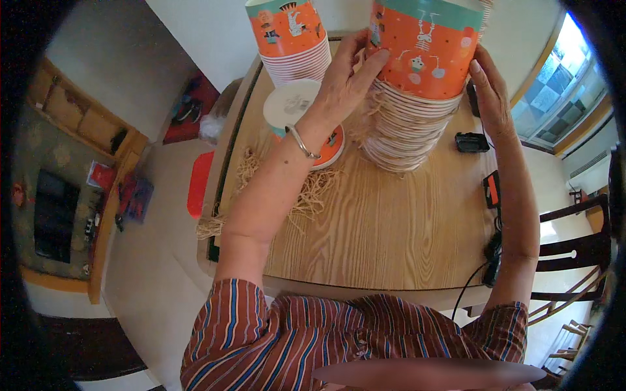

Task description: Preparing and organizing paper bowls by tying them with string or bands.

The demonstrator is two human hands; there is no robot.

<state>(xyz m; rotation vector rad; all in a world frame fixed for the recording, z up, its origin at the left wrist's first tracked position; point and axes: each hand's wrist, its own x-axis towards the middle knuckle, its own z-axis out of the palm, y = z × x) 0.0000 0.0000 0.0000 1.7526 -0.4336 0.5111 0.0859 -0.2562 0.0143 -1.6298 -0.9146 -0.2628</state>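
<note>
A tall stack of nested paper buckets (407, 130) stands upside down on the table, its white rims piled one above another. The top bucket (433, 62) is orange and teal with cartoon figures. My left hand (352, 72) presses against its left side, thumb on the print. On the opposite side my right hand (490, 91) curls round it, fingers partly hidden behind. Strands of tan raffia show between the rims. Left of this stack a single upturned bucket (334, 148) shows its white base, partly covered by my left wrist. Behind it rises another bucket stack (293, 39).
Loose raffia (306, 199) lies on the left of the wooden table (385, 241). Along the right edge are a black tray-like item (471, 142), a black-and-orange device (491, 189) and a dark cable (466, 293). A red stool (200, 186) is at left, a dark chair (574, 260) at right.
</note>
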